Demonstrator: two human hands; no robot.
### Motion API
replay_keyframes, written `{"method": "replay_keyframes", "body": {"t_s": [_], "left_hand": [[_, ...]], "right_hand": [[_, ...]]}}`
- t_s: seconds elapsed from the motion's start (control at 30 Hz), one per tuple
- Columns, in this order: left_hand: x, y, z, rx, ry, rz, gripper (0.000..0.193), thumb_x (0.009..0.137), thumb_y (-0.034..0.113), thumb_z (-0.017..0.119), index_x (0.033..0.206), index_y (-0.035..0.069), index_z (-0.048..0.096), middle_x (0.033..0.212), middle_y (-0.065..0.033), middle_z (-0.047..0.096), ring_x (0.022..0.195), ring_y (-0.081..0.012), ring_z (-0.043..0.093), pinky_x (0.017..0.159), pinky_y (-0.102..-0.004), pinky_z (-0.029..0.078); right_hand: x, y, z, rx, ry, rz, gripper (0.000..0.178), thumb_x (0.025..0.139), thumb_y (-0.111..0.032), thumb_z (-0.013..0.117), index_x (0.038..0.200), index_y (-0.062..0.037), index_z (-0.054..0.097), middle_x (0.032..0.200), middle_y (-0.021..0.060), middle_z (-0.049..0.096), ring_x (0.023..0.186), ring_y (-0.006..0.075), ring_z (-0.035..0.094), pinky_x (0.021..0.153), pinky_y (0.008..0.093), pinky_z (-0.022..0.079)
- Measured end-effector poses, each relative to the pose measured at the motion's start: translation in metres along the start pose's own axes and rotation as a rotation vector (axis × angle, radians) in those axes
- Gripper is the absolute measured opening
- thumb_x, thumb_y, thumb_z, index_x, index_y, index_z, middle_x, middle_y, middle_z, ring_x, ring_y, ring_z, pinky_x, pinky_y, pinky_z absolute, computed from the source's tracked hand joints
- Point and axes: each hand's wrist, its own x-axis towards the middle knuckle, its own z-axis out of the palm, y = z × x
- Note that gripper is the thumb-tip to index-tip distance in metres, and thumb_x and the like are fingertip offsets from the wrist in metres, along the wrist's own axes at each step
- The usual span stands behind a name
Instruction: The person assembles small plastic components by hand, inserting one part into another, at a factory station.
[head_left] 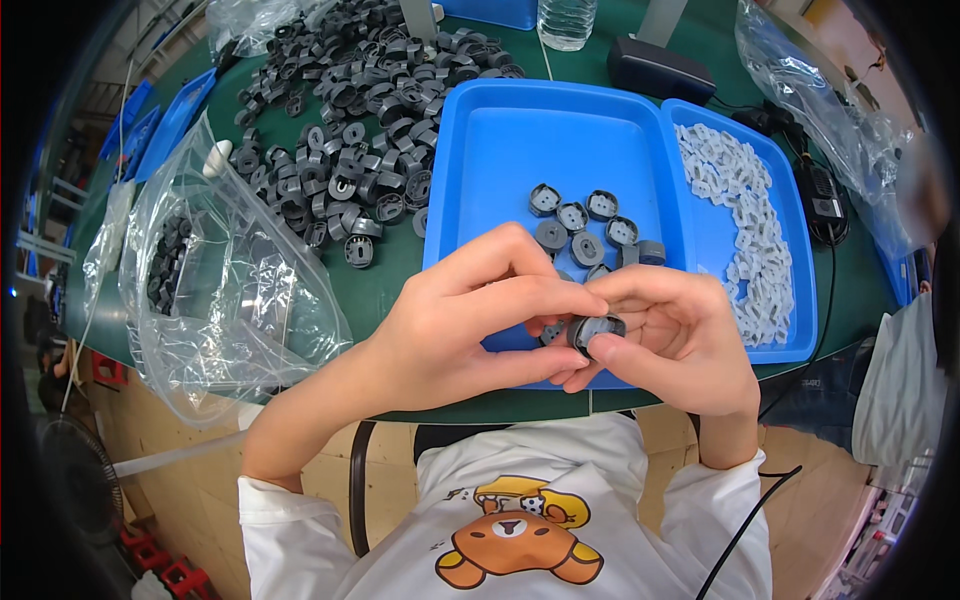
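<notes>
Over the near edge of a large blue tray (545, 135), my two hands meet around a small dark grey round plastic housing (583, 340). The thumb and fingers of my left hand (435, 315) pinch it from the left. My right hand (680, 335) cups it from the other side, its thumb pressed onto the open face, where a lighter grey piece shows inside. Another dark piece (552, 332) shows behind it, partly hidden by my fingers. Just beyond my fingertips, several similar round housings (586, 248) lie in the tray, some face up, some face down.
A smaller blue tray (808, 300) on the right holds many light grey plastic pieces (750, 215). Loose dark housings (350, 165) are heaped at the back left of the green table (400, 270). A clear plastic bag (235, 300) lies left of my forearm. A black cable adapter (822, 200) sits far right.
</notes>
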Motion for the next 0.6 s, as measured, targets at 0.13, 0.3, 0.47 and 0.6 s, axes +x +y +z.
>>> {"method": "replay_keyframes", "body": {"t_s": [0.13,0.3,0.47,0.6], "left_hand": [[0.0,0.001,0.0,-0.007,-0.001,0.008,0.035,0.065,0.007,0.081,0.099,0.004,0.069,0.084,-0.0028,0.052,0.069,-0.0101,0.055,0.059,-0.0219,0.047],[-0.001,0.0,0.002,-0.004,0.0,0.02,0.035,0.065,0.007,0.081,0.099,0.004,0.069,0.085,-0.003,0.052,0.069,-0.0102,0.055,0.059,-0.0217,0.047],[-0.002,0.002,0.001,0.022,0.033,0.001,0.037,0.064,0.006,0.081,0.098,0.004,0.069,0.085,-0.0031,0.052,0.07,-0.0107,0.055,0.059,-0.0225,0.047],[-0.001,-0.002,0.007,0.081,0.002,0.013,0.041,0.059,0.005,0.081,0.098,0.006,0.069,0.085,-0.0037,0.052,0.072,-0.013,0.055,0.059,-0.0237,0.047]], "right_hand": [[0.002,-0.002,0.003,-0.054,-0.009,0.009,0.025,0.084,0.01,0.052,0.109,0.0124,0.053,0.097,0.0191,0.062,0.079,0.0218,0.066,0.068,0.0305,0.057],[0.001,0.001,0.005,-0.079,0.01,-0.035,0.024,0.083,0.013,0.051,0.107,0.0143,0.053,0.094,0.0207,0.061,0.077,0.0243,0.066,0.066,0.0325,0.059],[0.003,0.002,0.006,-0.026,0.013,0.039,0.025,0.089,0.004,0.053,0.113,0.009,0.051,0.104,0.015,0.06,0.089,0.018,0.064,0.075,0.0281,0.055],[-0.001,0.009,0.009,-0.118,0.057,0.023,0.029,0.088,0.003,0.055,0.116,0.0071,0.049,0.105,0.0151,0.06,0.093,0.0179,0.063,0.081,0.0278,0.053]]}}
